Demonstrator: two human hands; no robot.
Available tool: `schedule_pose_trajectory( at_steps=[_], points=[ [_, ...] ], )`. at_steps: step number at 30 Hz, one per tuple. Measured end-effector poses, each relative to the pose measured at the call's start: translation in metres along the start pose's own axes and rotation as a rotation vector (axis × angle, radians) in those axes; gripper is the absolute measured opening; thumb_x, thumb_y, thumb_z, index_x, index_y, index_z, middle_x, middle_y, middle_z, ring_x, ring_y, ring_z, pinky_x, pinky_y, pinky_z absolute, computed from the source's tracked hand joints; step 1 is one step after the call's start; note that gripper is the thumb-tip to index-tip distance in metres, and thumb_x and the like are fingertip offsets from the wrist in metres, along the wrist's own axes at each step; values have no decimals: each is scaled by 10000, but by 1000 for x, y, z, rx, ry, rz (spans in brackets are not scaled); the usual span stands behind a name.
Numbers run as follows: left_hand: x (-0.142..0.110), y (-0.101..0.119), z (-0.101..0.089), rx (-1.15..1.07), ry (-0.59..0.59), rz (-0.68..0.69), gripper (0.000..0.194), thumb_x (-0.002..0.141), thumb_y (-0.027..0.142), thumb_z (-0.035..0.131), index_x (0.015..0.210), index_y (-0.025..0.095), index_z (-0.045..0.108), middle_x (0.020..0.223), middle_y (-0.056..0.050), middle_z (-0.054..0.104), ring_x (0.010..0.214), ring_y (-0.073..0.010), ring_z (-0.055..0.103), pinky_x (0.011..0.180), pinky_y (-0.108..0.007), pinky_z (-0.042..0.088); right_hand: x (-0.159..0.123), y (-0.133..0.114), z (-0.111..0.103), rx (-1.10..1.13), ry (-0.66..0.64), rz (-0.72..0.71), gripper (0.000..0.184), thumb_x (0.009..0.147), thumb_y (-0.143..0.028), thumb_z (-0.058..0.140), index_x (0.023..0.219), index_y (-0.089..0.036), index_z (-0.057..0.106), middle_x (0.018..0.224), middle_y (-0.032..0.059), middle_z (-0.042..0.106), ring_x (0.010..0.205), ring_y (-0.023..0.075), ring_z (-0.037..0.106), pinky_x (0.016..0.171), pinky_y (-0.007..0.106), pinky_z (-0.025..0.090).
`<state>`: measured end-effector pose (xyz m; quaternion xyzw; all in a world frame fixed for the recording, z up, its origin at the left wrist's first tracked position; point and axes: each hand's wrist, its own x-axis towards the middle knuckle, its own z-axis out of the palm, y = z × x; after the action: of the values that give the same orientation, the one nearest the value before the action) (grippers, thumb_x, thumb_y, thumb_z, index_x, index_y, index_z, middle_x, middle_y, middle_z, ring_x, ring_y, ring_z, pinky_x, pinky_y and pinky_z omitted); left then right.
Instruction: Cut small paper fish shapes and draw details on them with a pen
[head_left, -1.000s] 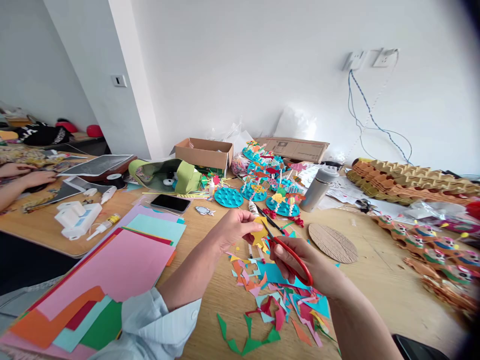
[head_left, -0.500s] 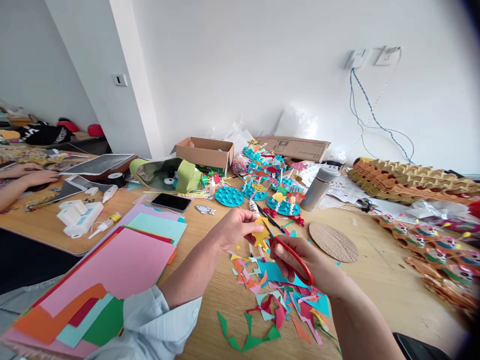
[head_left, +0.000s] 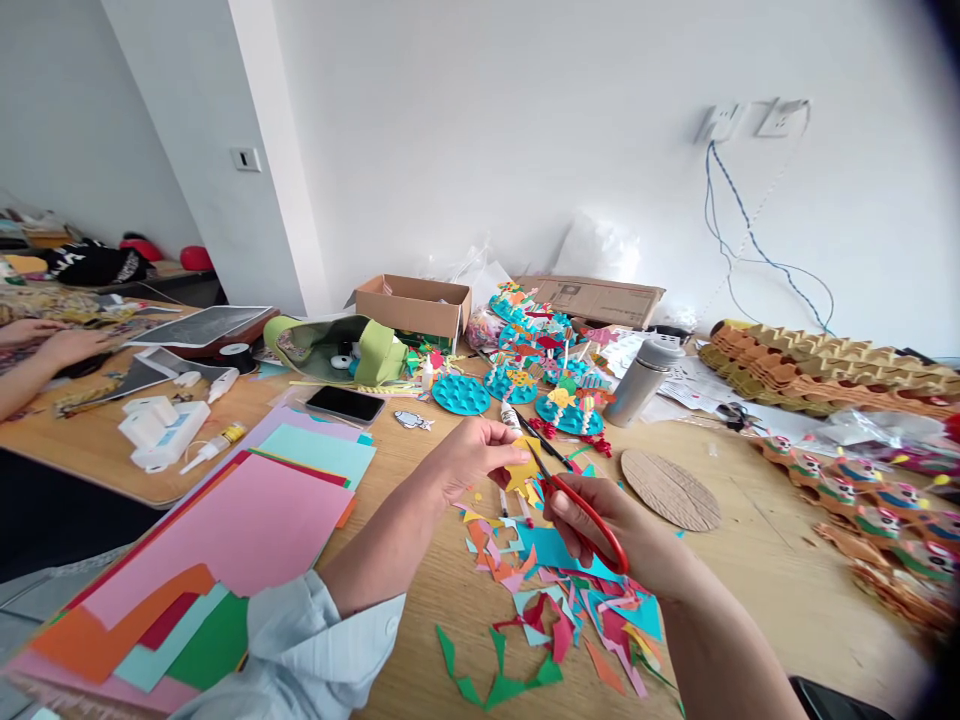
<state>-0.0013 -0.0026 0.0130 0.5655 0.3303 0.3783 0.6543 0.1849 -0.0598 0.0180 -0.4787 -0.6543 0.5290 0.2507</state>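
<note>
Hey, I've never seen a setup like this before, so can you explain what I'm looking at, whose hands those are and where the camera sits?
Sure. There's no machine here: those are a person's own bare hands. The camera is worn on that person's head and looks forward and down, so you see roughly what they see. The left hand pinches a small piece of yellow paper, and the right hand holds red-handled scissors, with the blades at the paper.

On the wooden table below lie colourful paper scraps. To the left is a stack of coloured sheets; to the right, a cardboard oval. Farther back stands a silver bottle. The hand at far left belongs to someone else.
</note>
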Motion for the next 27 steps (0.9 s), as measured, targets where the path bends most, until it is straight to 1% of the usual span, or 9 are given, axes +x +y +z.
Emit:
schedule_pose_trajectory(
  at_steps=[4, 8, 14, 27],
  points=[
    [1, -1, -1, -16, 50, -11, 302, 564, 370, 756, 667, 124, 612, 608, 3, 568, 508, -78, 510, 489, -206, 436, 1, 1, 0, 6, -4, -9, 595, 740, -772, 514, 722, -177, 501, 503, -27, 496, 439, 89, 418, 430, 218, 285],
    [1, 0, -1, -2, 37, -13, 293, 565, 364, 742, 667, 122, 613, 621, -17, 599, 521, -89, 534, 488, -206, 437, 0, -3, 0, -4, -14, -24, 580, 755, -759, 512, 701, -182, 503, 511, -23, 498, 447, 92, 421, 435, 226, 301],
    [1, 1, 1, -7, 34, -16, 276, 554, 348, 741, 646, 125, 605, 590, 6, 573, 493, -79, 514, 476, -206, 442, 0, -5, 2, -20, -9, -32, 583, 759, -767, 493, 682, -189, 486, 528, -14, 499, 475, 103, 438, 456, 237, 338],
    [1, 2, 1, -18, 38, -22, 233, 560, 312, 718, 640, 124, 608, 578, 11, 573, 488, -79, 523, 467, -198, 443, 0, 0, 2, -24, -13, -50, 569, 796, -747, 467, 720, -183, 475, 552, -23, 493, 488, 100, 443, 477, 241, 336]
  ],
)
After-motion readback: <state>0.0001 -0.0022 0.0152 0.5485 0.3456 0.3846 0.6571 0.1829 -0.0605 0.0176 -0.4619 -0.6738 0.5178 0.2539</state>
